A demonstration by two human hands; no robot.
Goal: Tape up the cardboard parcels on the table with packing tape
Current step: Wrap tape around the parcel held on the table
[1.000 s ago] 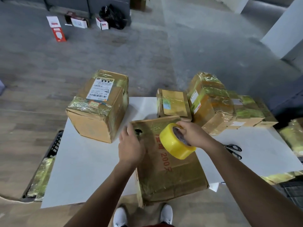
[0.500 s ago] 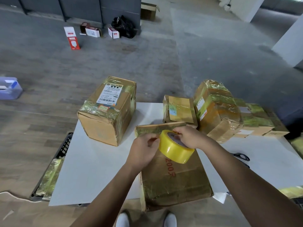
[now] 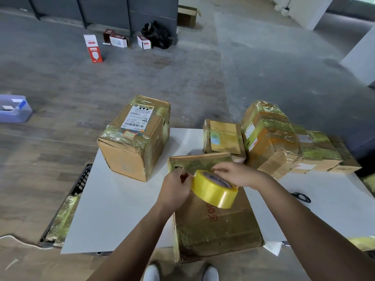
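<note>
A flat cardboard parcel (image 3: 215,228) with red print lies in front of me, overhanging the near edge of the white table (image 3: 121,199). Above its far end I hold a yellow roll of packing tape (image 3: 215,191). My right hand (image 3: 235,174) grips the roll from the top, fingers over its core. My left hand (image 3: 176,187) pinches at the roll's left rim, where the tape end appears to be. A tall taped box (image 3: 134,138) with a shipping label stands at the table's left. A small parcel (image 3: 223,138) and a pile of taped parcels (image 3: 284,138) sit at the back right.
Black scissors (image 3: 302,197) lie on the table to the right of my right arm. A black crate (image 3: 67,207) with wrapped parcels sits on the floor at the left. Small boxes (image 3: 117,40) and a black bag (image 3: 156,35) lie far off on the floor.
My left hand left the parcel's surface and came up to the roll's rim, where it now pinches. The roll moved slightly toward the parcel's far end.
</note>
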